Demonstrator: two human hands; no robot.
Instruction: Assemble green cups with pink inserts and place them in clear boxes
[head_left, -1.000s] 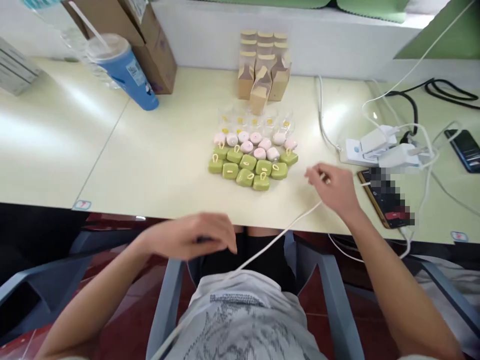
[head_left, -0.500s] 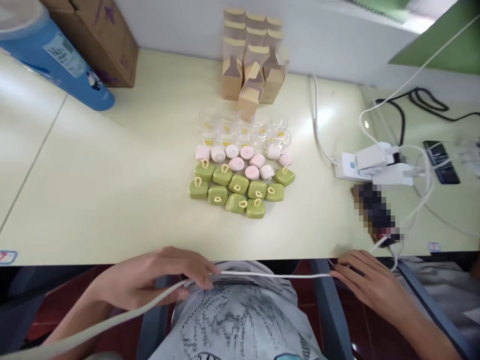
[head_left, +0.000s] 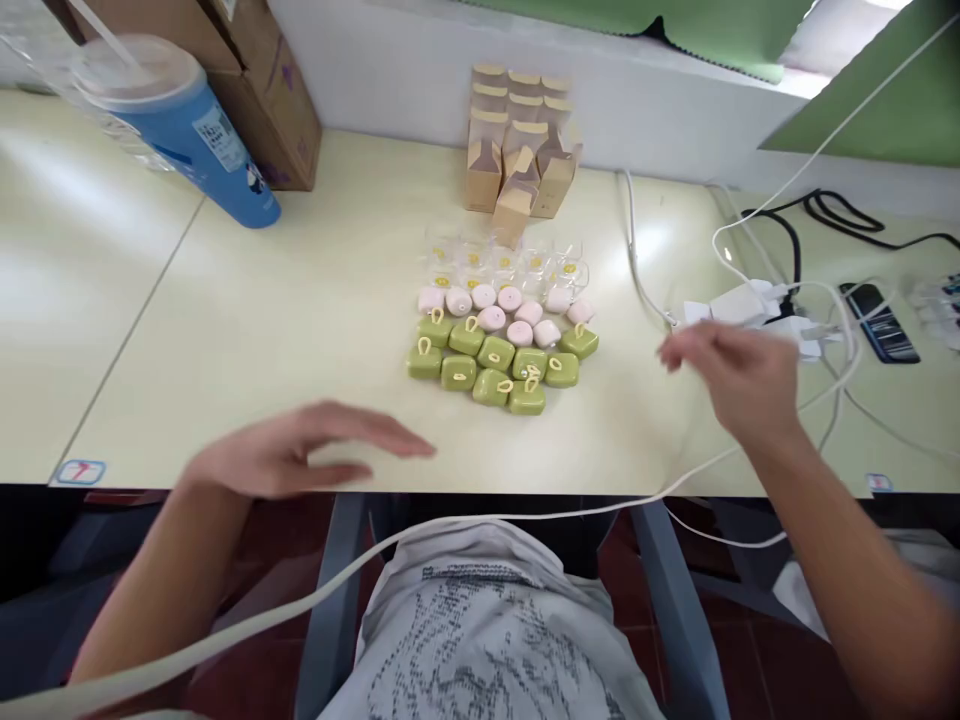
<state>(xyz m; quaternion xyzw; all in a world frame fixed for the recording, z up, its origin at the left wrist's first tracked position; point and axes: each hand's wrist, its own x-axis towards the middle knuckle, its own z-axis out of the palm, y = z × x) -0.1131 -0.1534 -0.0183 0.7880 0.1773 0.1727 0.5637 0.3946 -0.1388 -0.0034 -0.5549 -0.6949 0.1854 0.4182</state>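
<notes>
Glossy green, rounded-square pieces, most showing a small cream loop, sit grouped between the two hands, ahead of the left fingertips and well apart from both. The left hand is over the front edge, unclenched, with fingers stretched toward the right and thumb apart, holding nothing visible. The right hand is blurred, its fingers curled together beside a white plastic power strip; whether it grips anything cannot be told. A smooth white cable crosses below both hands and runs behind the right wrist.

Beyond the green group lie pale pink rounded pieces, then transparent plastic pieces bearing yellow spots. Farther from the hands, open-topped kraft-paper boxes stand against the wall.

Ahead of the left hand, a tilted blue cup with a straw carries a white label, its print too small to read; a brown cardboard box behind it shows purple marks. Left of that hand, a blue-bordered sticker with a red mark like a 7 sits at the edge.

Pale cream tabletop gives broad room between the left hand and cup, and a narrower strip between the green group and right hand.
</notes>
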